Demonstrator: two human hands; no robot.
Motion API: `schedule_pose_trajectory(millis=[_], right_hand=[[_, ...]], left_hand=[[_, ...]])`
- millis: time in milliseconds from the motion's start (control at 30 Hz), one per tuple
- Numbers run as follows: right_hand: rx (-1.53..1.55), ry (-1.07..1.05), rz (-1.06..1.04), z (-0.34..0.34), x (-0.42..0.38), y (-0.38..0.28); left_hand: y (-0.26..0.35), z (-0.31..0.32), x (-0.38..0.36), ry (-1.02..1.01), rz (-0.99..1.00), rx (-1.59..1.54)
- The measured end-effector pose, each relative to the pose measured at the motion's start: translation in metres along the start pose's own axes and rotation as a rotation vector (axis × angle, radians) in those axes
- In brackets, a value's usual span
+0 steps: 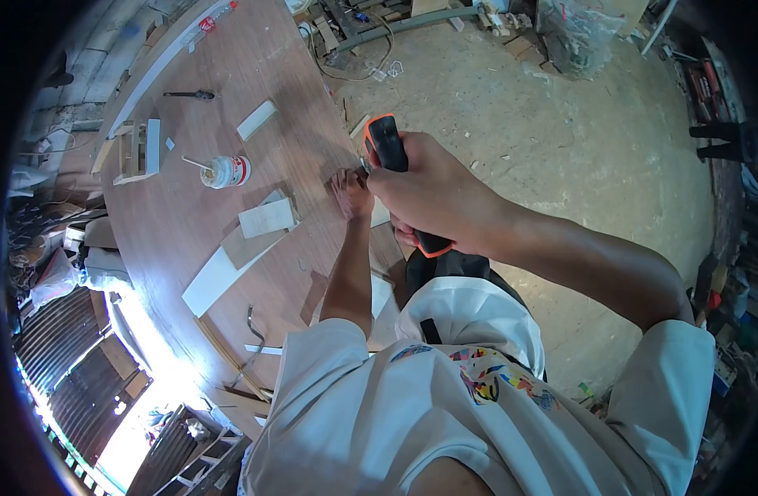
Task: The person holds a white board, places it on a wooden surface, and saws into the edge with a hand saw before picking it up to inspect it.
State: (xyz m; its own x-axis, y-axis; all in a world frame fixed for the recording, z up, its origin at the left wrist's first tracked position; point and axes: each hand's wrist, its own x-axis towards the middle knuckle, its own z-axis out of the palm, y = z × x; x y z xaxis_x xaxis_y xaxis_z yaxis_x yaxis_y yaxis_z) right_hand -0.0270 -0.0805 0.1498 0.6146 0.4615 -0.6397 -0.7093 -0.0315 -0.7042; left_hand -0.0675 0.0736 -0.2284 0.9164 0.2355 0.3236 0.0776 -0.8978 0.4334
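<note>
My right hand (424,183) is wrapped around the grip of a black-and-orange-handled tool (387,142), held above the table's edge. One end of the handle sticks out past my thumb, the other below my fingers; the tool's working end is hidden, and I cannot tell its kind. Beside it, at the edge of the table, my left hand (351,195) rests with its fingers spread and pointing away from me. A pale piece of board (380,213) shows just under my left wrist, partly covered by my right arm's side.
On the brown wooden table (271,41) lie a white block (256,120), stacked boards (267,218), a jar with a stick (226,172), a dark-handled tool (190,95) and a small wooden frame (137,151). A plastic bottle (218,16) lies at the far edge. Wood scraps (511,21) litter the floor.
</note>
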Motion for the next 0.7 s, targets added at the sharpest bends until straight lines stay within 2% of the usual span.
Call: schedule_pose_trajectory(millis=[67, 167, 200, 267, 300, 333, 367, 400, 433, 467, 700], right_hand=[[0.016, -0.007, 0.007, 0.001, 0.007, -0.004], [-0.003, 0.044, 0.045, 0.003, 0.034, 0.006], [-0.044, 0.074, 0.054, 0.000, 0.052, 0.026], [-0.287, 0.234, -0.168, -0.010, 0.114, 0.099], [-0.358, 0.317, -0.172, -0.014, 0.150, 0.140], [-0.433, 0.395, -0.186, -0.019, 0.180, 0.159], [-0.436, 0.391, -0.201, -0.021, 0.192, 0.147], [-0.451, 0.375, -0.118, -0.020, 0.200, 0.142], [-0.457, 0.361, -0.023, -0.018, 0.204, 0.142], [-0.319, 0.256, 0.080, -0.024, 0.204, 0.135], [-0.116, 0.279, 0.063, -0.027, 0.201, 0.117]], left_hand=[[-0.003, 0.004, -0.002, -0.060, -0.008, -0.073], [-0.011, 0.006, -0.008, -0.040, -0.001, -0.048], [-0.011, 0.004, -0.009, -0.033, 0.011, -0.037], [-0.006, 0.005, -0.007, -0.007, 0.038, -0.029], [0.000, -0.003, -0.010, -0.011, 0.035, -0.032], [0.007, -0.013, -0.006, -0.106, -0.087, -0.093], [0.006, -0.012, 0.002, -0.194, -0.204, -0.154], [0.000, -0.006, -0.003, -0.026, -0.060, -0.154], [-0.005, -0.005, -0.008, -0.038, -0.061, -0.146], [-0.002, -0.007, -0.006, -0.088, -0.053, -0.100], [0.006, -0.010, 0.001, -0.148, 0.012, 0.007]])
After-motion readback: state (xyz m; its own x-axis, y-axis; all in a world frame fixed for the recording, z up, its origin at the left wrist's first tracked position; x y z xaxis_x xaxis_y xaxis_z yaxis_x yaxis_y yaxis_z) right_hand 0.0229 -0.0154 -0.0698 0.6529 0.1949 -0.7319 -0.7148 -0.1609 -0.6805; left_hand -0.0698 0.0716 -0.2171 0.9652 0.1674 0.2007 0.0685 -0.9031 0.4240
